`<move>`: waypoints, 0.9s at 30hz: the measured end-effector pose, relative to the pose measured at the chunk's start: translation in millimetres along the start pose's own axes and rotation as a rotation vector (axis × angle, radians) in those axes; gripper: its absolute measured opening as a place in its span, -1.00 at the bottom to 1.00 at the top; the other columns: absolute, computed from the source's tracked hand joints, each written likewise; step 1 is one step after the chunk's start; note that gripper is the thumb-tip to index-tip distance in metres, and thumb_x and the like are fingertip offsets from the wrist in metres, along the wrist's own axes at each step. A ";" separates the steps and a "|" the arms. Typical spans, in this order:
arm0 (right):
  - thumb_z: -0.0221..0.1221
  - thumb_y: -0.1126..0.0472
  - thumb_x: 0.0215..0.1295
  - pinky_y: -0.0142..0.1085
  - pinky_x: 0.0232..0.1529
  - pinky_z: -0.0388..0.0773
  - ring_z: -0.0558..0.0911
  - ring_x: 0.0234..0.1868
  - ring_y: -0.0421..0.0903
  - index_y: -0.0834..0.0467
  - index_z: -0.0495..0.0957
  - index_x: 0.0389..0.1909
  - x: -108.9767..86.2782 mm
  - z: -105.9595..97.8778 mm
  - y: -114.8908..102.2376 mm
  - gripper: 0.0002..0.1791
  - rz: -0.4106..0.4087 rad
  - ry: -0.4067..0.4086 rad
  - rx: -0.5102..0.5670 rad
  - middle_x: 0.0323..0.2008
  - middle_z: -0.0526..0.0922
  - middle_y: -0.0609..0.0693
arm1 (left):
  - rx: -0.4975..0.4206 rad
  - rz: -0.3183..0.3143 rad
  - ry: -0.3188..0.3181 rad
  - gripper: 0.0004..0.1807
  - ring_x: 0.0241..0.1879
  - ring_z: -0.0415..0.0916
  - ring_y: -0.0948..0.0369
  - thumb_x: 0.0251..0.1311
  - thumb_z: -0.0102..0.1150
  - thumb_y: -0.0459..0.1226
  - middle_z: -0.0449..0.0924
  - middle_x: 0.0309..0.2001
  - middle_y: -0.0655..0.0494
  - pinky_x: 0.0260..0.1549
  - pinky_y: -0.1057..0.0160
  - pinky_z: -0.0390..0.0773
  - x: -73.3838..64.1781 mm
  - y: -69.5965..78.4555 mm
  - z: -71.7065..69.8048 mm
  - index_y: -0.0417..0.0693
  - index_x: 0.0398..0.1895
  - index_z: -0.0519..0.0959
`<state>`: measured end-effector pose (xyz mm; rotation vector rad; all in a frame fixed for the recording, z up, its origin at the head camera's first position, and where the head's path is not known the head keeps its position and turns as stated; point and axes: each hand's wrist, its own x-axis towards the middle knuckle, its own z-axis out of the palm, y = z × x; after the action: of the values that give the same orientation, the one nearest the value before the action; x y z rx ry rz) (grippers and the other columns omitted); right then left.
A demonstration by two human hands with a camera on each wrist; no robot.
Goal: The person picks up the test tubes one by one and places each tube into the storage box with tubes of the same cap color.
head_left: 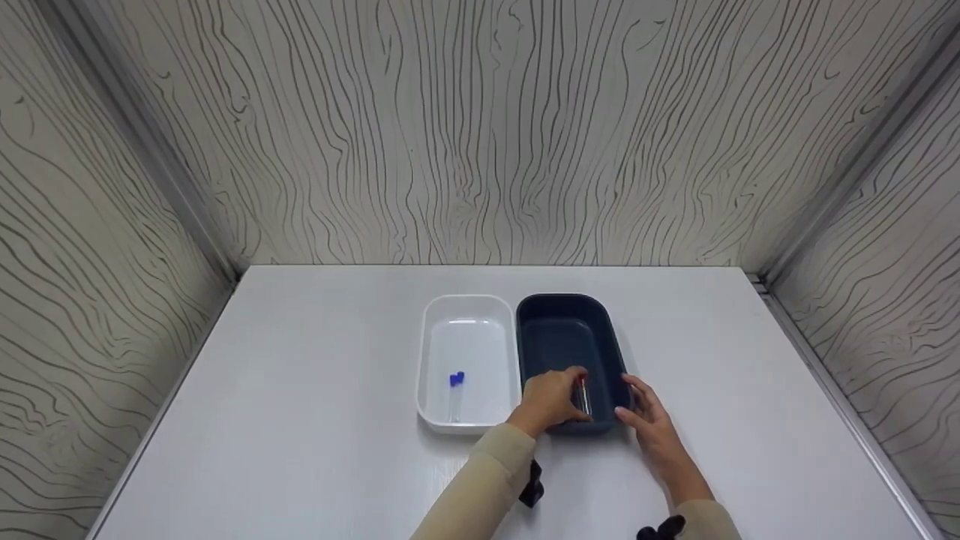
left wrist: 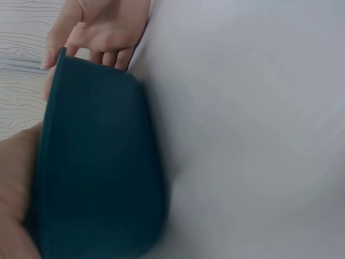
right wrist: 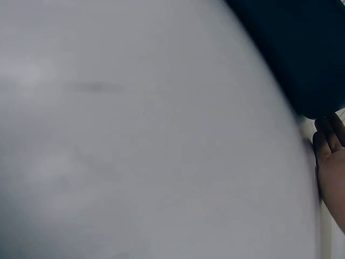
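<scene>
A dark blue tray (head_left: 559,337) stands on the white table. Inside its near end, my left hand (head_left: 551,397) pinches a clear tube with a red cap (head_left: 586,401) between thumb and fingers. My right hand (head_left: 651,424) touches the tray's near right corner, with thumb and fingers spread along the outside of the rim. The left wrist view shows the tray's outer wall (left wrist: 102,156), with the left hand (left wrist: 16,183) partly over the rim. In the right wrist view only part of the right hand (right wrist: 334,167) appears, beneath the tray's corner.
Left of the dark tray, close against it, stands a white tray (head_left: 431,360). Clear tubes with blue caps (head_left: 457,379) lie in its near half. Patterned panels (head_left: 480,135) rise behind the table and at both sides.
</scene>
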<state>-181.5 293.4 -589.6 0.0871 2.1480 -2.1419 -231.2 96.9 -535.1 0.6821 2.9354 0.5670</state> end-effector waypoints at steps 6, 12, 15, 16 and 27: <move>0.11 0.29 0.33 -0.73 0.07 0.29 0.28 0.12 -0.63 0.13 0.02 0.46 -1.1 -0.7 -0.2 -0.27 0.004 0.014 -0.006 0.55 -0.16 0.24 | 0.058 -0.029 -0.013 -0.23 -0.18 0.67 0.25 -0.27 0.53 0.13 0.73 -0.18 0.21 -0.22 0.29 0.61 1.5 3.4 1.7 0.17 0.12 0.54; 0.09 0.30 0.34 -0.61 0.21 0.25 0.08 0.51 0.02 0.13 0.02 0.46 -2.4 0.1 -1.7 -0.28 0.005 0.019 -0.010 0.55 -0.15 0.24 | 0.089 -0.067 -0.054 -0.24 -0.15 0.67 0.26 -0.26 0.53 0.11 0.73 -0.15 0.22 -0.17 0.30 0.62 2.8 6.0 1.3 0.18 0.14 0.53; 0.09 0.29 0.35 -0.47 0.33 0.17 -0.09 0.56 0.17 0.11 0.01 0.46 -2.4 0.6 -2.0 -0.28 0.012 0.011 -0.021 0.55 -0.16 0.22 | 0.095 -0.084 -0.078 -0.26 -0.14 0.66 0.28 -0.23 0.54 0.07 0.73 -0.14 0.23 -0.15 0.31 0.62 3.3 6.6 0.9 0.17 0.14 0.53; 0.08 0.29 0.35 -0.44 0.34 0.16 -0.09 0.56 0.18 0.11 0.00 0.46 -2.1 0.8 -1.7 -0.28 0.014 0.009 -0.026 0.55 -0.16 0.21 | 0.096 -0.088 -0.084 -0.26 -0.14 0.66 0.29 -0.23 0.54 0.06 0.73 -0.15 0.23 -0.15 0.31 0.62 3.4 6.5 0.8 0.17 0.14 0.54; 0.10 0.29 0.34 0.17 0.51 -0.28 -0.19 0.57 0.22 0.12 0.02 0.46 -1.0 -0.1 -2.1 -0.28 0.015 -0.003 0.012 0.56 -0.23 0.23 | 0.078 -0.077 -0.076 -0.32 -0.11 0.65 0.29 -0.17 0.49 0.09 0.72 -0.11 0.23 -0.11 0.31 0.61 2.9 4.6 2.0 0.17 0.11 0.56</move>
<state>-180.8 293.5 -587.4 0.1014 2.1256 -2.1460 -231.7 102.7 -535.2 0.5809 2.9115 0.4123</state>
